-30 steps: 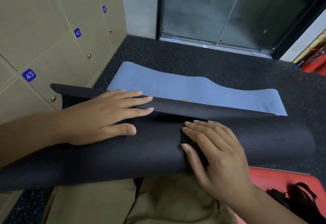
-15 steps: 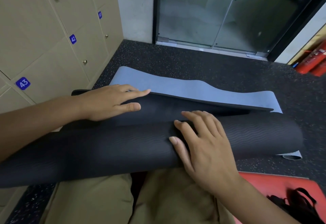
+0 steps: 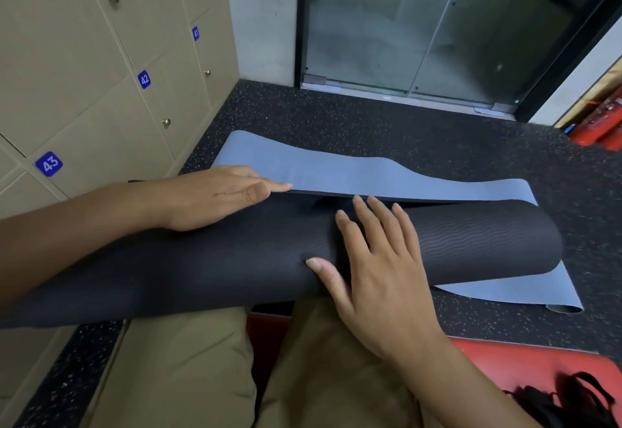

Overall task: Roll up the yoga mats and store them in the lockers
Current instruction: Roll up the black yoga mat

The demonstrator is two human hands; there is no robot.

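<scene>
Flat-fingered, the left hand (image 3: pixel 215 200) at nine o'clock and right hand (image 3: pixel 377 259) at centre press the yoga mat (image 3: pixel 471 242), likely keeping the roll tight toward twelve.

The person is wearing trousers (image 3: pixel 188 370) of a khaki, olive-beige colour; the cloth is looking smooth and soft, and it is making some folds over both legs. Both forearms are showing bare down to the wrists, with no sleeve reaching into the picture. The left hand (image 3: pixel 215 197) is showing a short, plain thumbnail. The right hand (image 3: pixel 380 279) is also showing short, unpainted nails on the thumb and the fingers, and the knuckles are standing out a little on its back.
</scene>
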